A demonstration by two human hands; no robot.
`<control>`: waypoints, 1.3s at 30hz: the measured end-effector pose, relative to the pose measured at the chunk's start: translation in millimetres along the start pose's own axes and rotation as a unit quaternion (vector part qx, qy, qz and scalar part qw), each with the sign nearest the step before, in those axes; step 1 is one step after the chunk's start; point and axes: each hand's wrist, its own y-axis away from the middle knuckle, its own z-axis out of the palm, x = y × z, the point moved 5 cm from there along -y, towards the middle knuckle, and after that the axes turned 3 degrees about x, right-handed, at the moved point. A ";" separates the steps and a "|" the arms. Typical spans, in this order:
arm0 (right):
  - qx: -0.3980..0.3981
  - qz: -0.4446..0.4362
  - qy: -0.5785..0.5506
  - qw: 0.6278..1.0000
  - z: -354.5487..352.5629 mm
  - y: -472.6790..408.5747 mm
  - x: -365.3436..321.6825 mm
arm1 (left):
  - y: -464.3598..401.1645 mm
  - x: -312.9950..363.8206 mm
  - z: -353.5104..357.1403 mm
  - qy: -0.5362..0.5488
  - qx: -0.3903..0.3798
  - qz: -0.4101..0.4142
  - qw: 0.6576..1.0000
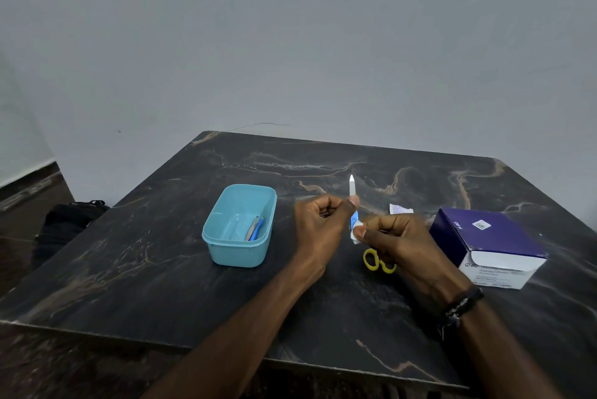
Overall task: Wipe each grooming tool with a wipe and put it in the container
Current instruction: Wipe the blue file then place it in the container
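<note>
Head view: the wiping step is judged to be in hand. A nail file, slim, with a white blade and a blue handle, is held nearly upright above the dark marbled surface. It is pinched near its middle by the left hand, fingers curled. The right hand is closed on a small white wipe, which is pressed round the file's lower, blue end.

The light blue container stands to the left of the hands, near but apart. Two tools, one metal and one blue, already lie inside.

Yellow-handled scissors lie on the surface beneath the right hand, apparently not yet wiped. A purple and white box stands further right, with a torn wrapper behind the hands.

The next move is judged to require drawing the wipe along the blade, then carrying the file left into the container.
</note>
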 end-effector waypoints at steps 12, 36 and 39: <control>0.025 -0.012 -0.045 0.999 -4.4 2.0 -7.8 | -32.1 97.0 -78.9 -0.265 0.077 0.135 0.952; 0.082 -0.009 -0.101 0.991 -22.5 -9.1 5.4 | -72.7 25.2 -130.2 -0.768 -0.094 -0.060 0.630; 0.103 -0.017 -0.121 0.987 -25.0 -11.7 5.7 | -63.7 53.6 -119.6 -0.786 -0.026 0.016 0.617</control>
